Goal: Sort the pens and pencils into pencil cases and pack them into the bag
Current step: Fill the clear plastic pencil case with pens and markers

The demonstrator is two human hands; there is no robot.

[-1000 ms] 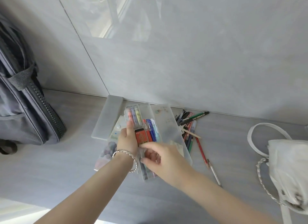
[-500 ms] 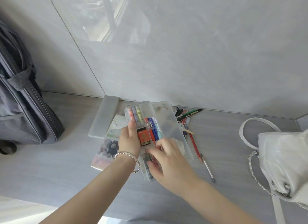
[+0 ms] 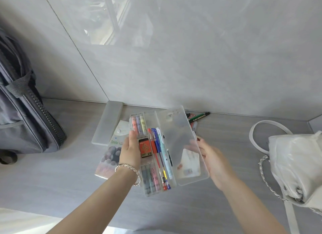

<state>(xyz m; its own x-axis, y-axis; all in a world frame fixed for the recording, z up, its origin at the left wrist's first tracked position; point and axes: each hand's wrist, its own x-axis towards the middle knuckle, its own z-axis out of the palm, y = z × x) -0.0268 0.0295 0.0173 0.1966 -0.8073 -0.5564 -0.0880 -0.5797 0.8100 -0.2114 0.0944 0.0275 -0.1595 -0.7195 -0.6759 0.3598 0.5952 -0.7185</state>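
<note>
A clear plastic pencil case [image 3: 157, 186] lies open in my hands above the grey counter. Its tray holds pastel highlighters [image 3: 138, 125], an orange 2B lead box [image 3: 145, 149] and red, blue and teal pens [image 3: 160, 152]. My left hand [image 3: 129, 151] grips the tray's left side, thumb on top. My right hand [image 3: 211, 157] holds the translucent lid [image 3: 176, 127] at its right edge, fingers showing through it from behind. Loose pens and pencils [image 3: 198, 116] lie by the wall, mostly hidden by the lid. The grey backpack [image 3: 24, 122] stands at the left.
A frosted closed pencil case [image 3: 108, 122] lies by the wall, next to a flat pouch printed "Smile" [image 3: 110, 157]. A white handbag [image 3: 296, 164] with a chain strap sits at the right. The tiled wall rises right behind the counter.
My right hand has left the pens in the tray and moved right to the lid's edge. The lid now stands tilted up. My left hand keeps its grip.
</note>
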